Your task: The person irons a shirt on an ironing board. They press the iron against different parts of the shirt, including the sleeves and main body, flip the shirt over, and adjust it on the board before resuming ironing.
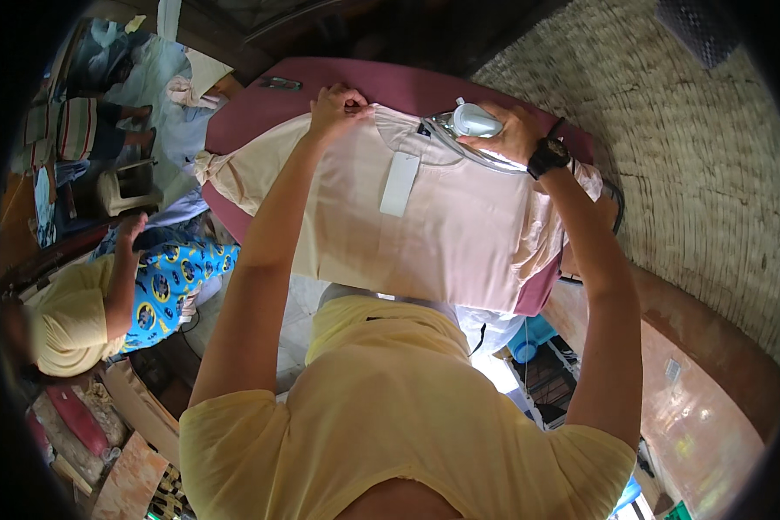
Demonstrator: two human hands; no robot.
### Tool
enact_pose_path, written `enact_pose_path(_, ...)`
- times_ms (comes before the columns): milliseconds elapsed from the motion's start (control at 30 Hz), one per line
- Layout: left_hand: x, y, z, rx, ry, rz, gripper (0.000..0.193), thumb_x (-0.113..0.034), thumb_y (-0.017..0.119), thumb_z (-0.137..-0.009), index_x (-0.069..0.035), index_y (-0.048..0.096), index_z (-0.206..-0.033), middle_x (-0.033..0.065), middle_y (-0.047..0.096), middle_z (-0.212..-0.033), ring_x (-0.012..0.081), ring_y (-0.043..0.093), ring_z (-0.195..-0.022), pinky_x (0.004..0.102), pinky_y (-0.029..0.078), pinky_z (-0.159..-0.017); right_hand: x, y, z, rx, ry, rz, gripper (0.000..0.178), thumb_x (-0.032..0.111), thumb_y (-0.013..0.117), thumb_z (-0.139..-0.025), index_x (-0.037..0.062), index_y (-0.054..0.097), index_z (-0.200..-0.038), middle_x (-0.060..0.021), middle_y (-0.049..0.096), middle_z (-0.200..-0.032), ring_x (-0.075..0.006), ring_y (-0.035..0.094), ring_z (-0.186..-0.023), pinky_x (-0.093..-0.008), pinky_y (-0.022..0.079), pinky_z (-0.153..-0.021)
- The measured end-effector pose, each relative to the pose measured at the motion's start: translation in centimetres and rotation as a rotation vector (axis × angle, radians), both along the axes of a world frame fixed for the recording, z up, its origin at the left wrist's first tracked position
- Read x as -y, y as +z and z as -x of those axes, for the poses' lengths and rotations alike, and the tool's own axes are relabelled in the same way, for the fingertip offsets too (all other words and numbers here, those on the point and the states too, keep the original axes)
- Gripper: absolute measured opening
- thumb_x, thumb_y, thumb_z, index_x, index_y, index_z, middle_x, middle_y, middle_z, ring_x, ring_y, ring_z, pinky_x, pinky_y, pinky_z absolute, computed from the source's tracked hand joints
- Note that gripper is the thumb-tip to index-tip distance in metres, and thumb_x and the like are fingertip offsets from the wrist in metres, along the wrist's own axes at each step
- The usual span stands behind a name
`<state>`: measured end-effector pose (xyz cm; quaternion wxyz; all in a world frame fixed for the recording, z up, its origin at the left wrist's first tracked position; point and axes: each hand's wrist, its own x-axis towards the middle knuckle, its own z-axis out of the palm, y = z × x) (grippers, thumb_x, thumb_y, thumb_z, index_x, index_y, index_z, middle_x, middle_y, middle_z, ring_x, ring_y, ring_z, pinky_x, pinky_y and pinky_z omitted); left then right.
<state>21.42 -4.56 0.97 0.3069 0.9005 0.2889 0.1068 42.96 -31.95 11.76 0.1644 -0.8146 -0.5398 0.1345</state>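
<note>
A pink shirt [459, 217] lies pinched by the left grip [338, 113], beneath an iron [475, 120] the right grip [516, 134] clasps.

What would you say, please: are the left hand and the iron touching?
Apart: the head view plainly shows pink shirt between the left hand and the iron.

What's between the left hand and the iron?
The neckline of the pale pink shirt, with a small dark label inside. Head view shows it.
</note>
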Motion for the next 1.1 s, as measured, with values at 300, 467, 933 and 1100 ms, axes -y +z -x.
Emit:
enact_pose_path(300,-0.1,-0.6,-0.3,0.214,0.054,-0.027,0.023,-0.030,0.083,-0.070,-0.013,0.068,-0.074,-0.0013,0.060,-0.071,0.0150,0.056,-0.071,0.0334,0.045,-0.072,-3.9,-1.9,-0.9,-0.117,0.142,-0.116,0.066,0.063,0.074,-0.070,0.0170,0.064,-0.116,-0.0165,0.071,-0.090,-0.0342,0.069,-0.084,-0.0427,0.057,-0.074)
enact_pose_path(467,-0.1,-1.3,0.0,0.235,0.088,-0.008,0.024,-0.033,0.083,-0.069,-0.015,0.068,-0.075,-0.0027,0.060,-0.074,0.0164,0.055,-0.076,0.0346,0.042,-0.073,-6.6,-0.6,-0.5,-0.147,0.209,-0.104,0.064,0.064,0.072,-0.071,0.0170,0.066,-0.113,-0.0141,0.071,-0.089,-0.0329,0.069,-0.081,-0.0423,0.057,-0.073)
enact_pose_path(933,-0.5,-0.1,0.1,0.107,0.068,0.124,0.009,-0.022,0.065,-0.082,-0.016,0.069,-0.087,-0.0029,0.063,-0.086,0.0198,0.055,-0.084,0.0390,0.042,-0.084,-10.5,0.0,0.1,0.006,0.269,0.051,0.064,0.064,0.069,-0.074,0.0180,0.064,-0.117,-0.0155,0.071,-0.082,-0.0358,0.068,-0.077,-0.0430,0.056,-0.071)
enact_pose_path(1100,-1.3,-1.4,0.3,0.109,0.035,0.170,0.020,-0.021,0.051,-0.088,-0.016,0.069,-0.094,-0.0009,0.066,-0.097,0.0243,0.055,-0.095,0.0427,0.038,-0.093,-11.7,0.2,1.0,-0.079,0.286,0.013,0.064,0.065,0.069,-0.073,0.0180,0.064,-0.116,-0.0146,0.071,-0.081,-0.0345,0.069,-0.076,-0.0427,0.056,-0.069)
